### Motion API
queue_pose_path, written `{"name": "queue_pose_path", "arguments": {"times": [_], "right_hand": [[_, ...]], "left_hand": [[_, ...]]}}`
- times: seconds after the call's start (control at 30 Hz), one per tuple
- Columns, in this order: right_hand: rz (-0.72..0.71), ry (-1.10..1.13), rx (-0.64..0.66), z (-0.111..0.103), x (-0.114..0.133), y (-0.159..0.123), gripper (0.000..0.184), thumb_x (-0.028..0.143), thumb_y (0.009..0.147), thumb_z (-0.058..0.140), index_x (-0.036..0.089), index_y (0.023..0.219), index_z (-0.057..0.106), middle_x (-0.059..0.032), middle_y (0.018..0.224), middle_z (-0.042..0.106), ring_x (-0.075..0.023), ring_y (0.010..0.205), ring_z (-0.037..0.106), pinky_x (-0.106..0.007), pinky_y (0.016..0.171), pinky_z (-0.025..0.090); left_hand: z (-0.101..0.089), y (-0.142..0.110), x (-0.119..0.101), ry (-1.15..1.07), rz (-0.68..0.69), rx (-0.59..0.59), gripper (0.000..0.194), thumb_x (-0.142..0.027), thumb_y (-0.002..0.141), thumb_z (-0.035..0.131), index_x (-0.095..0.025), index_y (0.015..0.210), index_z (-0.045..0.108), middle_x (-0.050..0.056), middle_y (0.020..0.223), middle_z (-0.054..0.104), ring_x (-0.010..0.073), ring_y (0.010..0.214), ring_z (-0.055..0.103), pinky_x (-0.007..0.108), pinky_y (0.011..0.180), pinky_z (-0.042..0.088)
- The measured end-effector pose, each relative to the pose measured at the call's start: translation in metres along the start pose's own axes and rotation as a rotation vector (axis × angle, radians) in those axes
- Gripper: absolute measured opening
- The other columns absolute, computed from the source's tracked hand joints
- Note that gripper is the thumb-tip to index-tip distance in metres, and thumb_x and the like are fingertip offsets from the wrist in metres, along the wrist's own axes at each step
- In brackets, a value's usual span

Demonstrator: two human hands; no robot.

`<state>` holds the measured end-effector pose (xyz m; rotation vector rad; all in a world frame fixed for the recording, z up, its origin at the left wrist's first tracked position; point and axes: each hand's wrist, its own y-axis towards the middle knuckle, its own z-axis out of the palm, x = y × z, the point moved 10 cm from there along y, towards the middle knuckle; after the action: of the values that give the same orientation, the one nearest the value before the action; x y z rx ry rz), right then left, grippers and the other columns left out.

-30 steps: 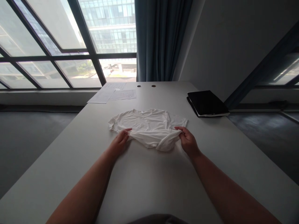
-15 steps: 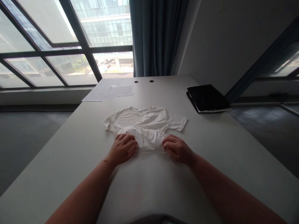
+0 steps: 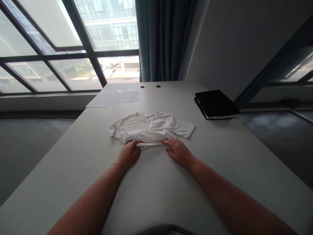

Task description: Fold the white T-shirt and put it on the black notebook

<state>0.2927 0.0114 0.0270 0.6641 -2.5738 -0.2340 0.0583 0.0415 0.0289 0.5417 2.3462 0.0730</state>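
Note:
A white short-sleeved T-shirt [image 3: 157, 123] lies on the white table, its collar facing the far side and a sleeve out to each side. Its lower part is folded up into a bunched roll across the body, and a thin strip of hem shows between my hands. My left hand [image 3: 128, 153] is closed on the near left edge of the cloth, with part of the fingers hidden under the fold. At the near right edge my right hand [image 3: 180, 152] rests with fingers stretched over the cloth and the thumb apart on the table.
Printed sheets of paper [image 3: 126, 97] lie at the table's far left. A black folder [image 3: 217, 103] sits near the right edge. Two round cable holes are at the far end, before a blue curtain [image 3: 163, 42] and large windows.
Both hands have moved slightly away from me. The near part of the shirt is rolled further toward the collar and looks shorter. My right hand's fingers have straightened from a pinch.

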Motion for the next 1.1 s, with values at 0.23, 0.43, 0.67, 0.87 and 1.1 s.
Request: {"name": "queue_pose_path", "arguments": {"times": [0.23, 0.43, 0.67, 0.87, 1.1], "right_hand": [[-0.081, 0.095, -0.105, -0.019, 0.022, -0.003, 0.012, 0.021, 0.097, 0.058, 0.022, 0.093, 0.069, -0.0113, 0.108, 0.068, -0.0286, 0.112, 0.059, -0.048, 0.104, 0.048], [0.080, 0.689, -0.174, -0.041, 0.012, -0.027, 0.019, 0.041, 0.104, 0.051, 0.024, 0.104, 0.061, -0.0015, 0.083, 0.064, -0.0182, 0.077, 0.059, -0.030, 0.073, 0.049], [0.273, 1.340, 0.617, 0.006, 0.007, -0.056, 0.043, 0.051, 0.078, 0.086, 0.016, 0.094, 0.067, 0.0025, 0.071, 0.061, -0.0086, 0.060, 0.051, -0.019, 0.056, 0.036], [0.266, 1.439, 0.777, -0.009, 0.017, -0.068, 0.077, 0.062, 0.076, 0.084, 0.017, 0.136, 0.067, -0.0160, 0.125, 0.073, -0.0204, 0.094, 0.072, -0.026, 0.076, 0.053], [0.177, 0.959, 0.327, -0.033, 0.000, -0.037, 0.041, 0.054, 0.095, 0.064, 0.018, 0.113, 0.076, -0.0149, 0.117, 0.075, -0.0273, 0.103, 0.072, -0.035, 0.075, 0.060]], "left_hand": [[0.001, -0.007, 0.011, -0.467, -0.194, -0.032, 0.037, -0.057, 0.092, 0.047, -0.022, 0.094, 0.060, 0.000, 0.082, 0.060, 0.0174, 0.079, 0.056, 0.028, 0.075, 0.047], [-0.009, -0.024, -0.028, 0.057, -0.018, 0.257, 0.042, -0.054, 0.080, 0.072, -0.024, 0.109, 0.064, 0.002, 0.086, 0.068, 0.0219, 0.077, 0.061, 0.030, 0.071, 0.046], [-0.060, -0.039, -0.019, 0.162, -0.103, 0.281, 0.030, -0.026, 0.080, 0.064, -0.025, 0.110, 0.069, 0.003, 0.097, 0.073, 0.0228, 0.088, 0.066, 0.030, 0.078, 0.049], [-0.032, -0.073, -0.023, -0.599, -0.126, 0.771, 0.065, -0.073, 0.078, 0.069, -0.018, 0.113, 0.071, 0.004, 0.075, 0.069, 0.0195, 0.065, 0.062, 0.029, 0.060, 0.049], [-0.049, -0.025, 0.046, -0.152, -0.297, 0.056, 0.039, -0.057, 0.094, 0.052, -0.022, 0.094, 0.068, 0.009, 0.092, 0.076, 0.0212, 0.078, 0.068, 0.035, 0.076, 0.056]]}}
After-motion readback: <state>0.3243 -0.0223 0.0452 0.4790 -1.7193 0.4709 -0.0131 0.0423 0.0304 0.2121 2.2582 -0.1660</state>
